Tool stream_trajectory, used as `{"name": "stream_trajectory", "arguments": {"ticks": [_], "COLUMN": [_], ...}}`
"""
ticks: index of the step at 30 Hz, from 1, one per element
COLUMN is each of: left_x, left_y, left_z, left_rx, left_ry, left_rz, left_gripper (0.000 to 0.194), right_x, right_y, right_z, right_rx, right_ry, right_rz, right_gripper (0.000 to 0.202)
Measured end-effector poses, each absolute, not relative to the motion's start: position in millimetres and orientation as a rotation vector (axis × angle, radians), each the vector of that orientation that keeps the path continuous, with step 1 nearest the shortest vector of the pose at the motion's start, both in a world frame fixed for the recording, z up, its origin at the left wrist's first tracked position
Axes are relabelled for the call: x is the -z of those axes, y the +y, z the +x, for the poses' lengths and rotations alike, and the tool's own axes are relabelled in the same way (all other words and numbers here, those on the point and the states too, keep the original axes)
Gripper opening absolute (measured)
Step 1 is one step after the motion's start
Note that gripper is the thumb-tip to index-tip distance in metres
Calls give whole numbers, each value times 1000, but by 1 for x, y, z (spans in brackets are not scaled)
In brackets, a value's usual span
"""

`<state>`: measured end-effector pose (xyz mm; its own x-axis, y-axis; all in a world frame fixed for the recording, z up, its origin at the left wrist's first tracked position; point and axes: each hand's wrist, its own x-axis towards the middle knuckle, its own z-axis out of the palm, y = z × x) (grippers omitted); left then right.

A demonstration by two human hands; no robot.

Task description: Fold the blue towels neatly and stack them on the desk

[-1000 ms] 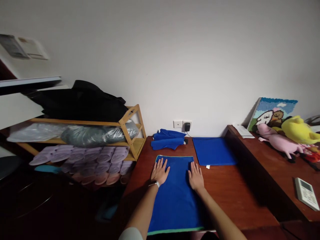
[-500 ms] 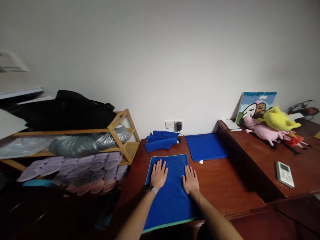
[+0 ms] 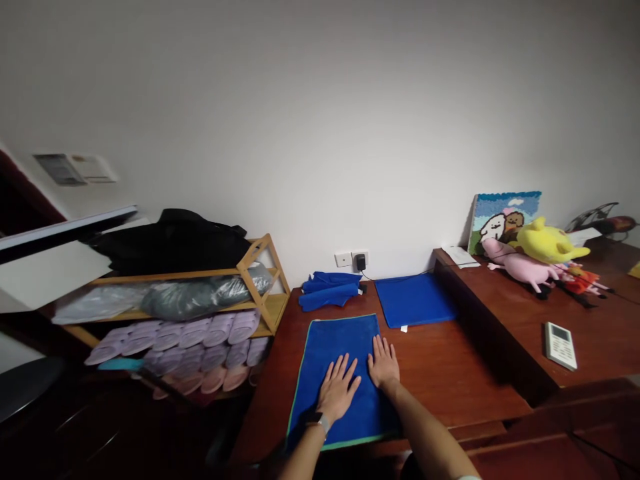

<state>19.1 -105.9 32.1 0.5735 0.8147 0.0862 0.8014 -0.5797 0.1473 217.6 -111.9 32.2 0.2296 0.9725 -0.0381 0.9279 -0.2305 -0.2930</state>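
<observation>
A blue cloth with a green edge lies spread flat on the brown wooden table. My left hand, with a watch at the wrist, rests palm down on the cloth's lower middle, fingers spread. Along the cloth's right edge my right hand lies flat, its fingers stretched forward. Behind the cloth sits a crumpled pile of blue cloth. To the right of that pile a second blue cloth, flat and with a small white tag, lies near the wall.
A wooden rack with slippers and a black bag stands at left. On the raised surface at right are a remote control, plush toys and a picture. A black plug sits in the wall socket.
My left hand has slid down the cloth toward me and a little to the right. My right hand stays by the right edge. The camera view has shifted slightly.
</observation>
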Motion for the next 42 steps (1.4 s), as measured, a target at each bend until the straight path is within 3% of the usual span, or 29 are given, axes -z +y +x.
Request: {"name": "stream_trajectory", "arguments": {"ticks": [9, 18, 42], "left_x": [-27, -33, -42], "left_y": [-149, -165, -162], "left_z": [-73, -74, -86], "left_rx": [-245, -192, -1], "left_ry": [1649, 1727, 1715], "left_rz": [2649, 2571, 2519], "left_gripper": [60, 66, 74], "right_x": [-51, -40, -52], "right_y": [-146, -225, -225], "right_z": [205, 195, 199], "right_rx": [-318, -380, -409], "right_ry": [-1799, -1793, -1845], "right_rz": [-2372, -2323, -2257], "right_gripper": [64, 67, 66]}}
